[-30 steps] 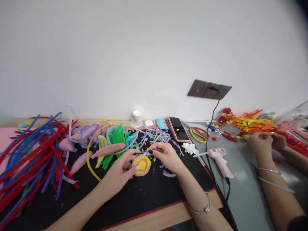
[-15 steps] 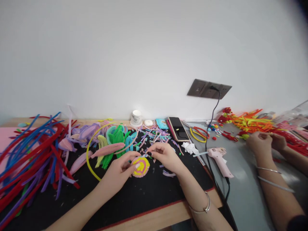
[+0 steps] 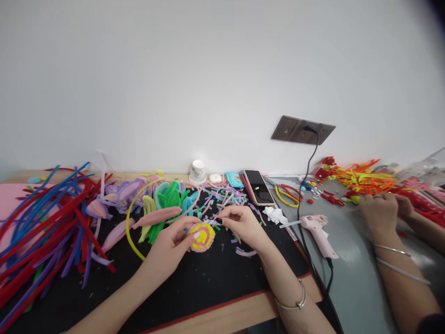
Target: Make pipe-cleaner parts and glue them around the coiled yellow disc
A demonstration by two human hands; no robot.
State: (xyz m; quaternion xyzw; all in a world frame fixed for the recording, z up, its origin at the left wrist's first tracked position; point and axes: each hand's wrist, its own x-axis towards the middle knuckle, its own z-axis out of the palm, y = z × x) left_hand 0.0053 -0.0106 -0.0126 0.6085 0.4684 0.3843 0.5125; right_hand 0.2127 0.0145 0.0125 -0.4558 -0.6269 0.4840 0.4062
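Note:
My left hand (image 3: pixel 174 241) pinches a round disc (image 3: pixel 202 237) between thumb and fingers, above the black mat (image 3: pixel 208 287). Yellow and pink fuzzy rings coil across its face, with a pale pink border. Just off its upper right edge, the thumb and forefinger of my right hand (image 3: pixel 241 225) are pressed together. Whatever lies in that pinch is too small to name; a pale strand seems to run toward the disc. Short pipe cleaner pieces (image 3: pixel 227 195) are scattered behind my hands. Left of them lie a pink looped petal (image 3: pixel 158 216) and green looped leaves (image 3: pixel 169 204).
Long red, blue and purple pipe cleaners (image 3: pixel 66 218) spread over the left side. A paper cup (image 3: pixel 198 171), a phone (image 3: pixel 258 188) and scissors (image 3: pixel 287 195) stand or lie at the back. A corded glue gun (image 3: pixel 319 236) rests right; beyond it are a co-worker's hands (image 3: pixel 380 213).
My right fingertips have drawn slightly right, widening their gap from the disc. The disc has shifted a little up and left in my left hand. The co-worker's hands have moved slightly.

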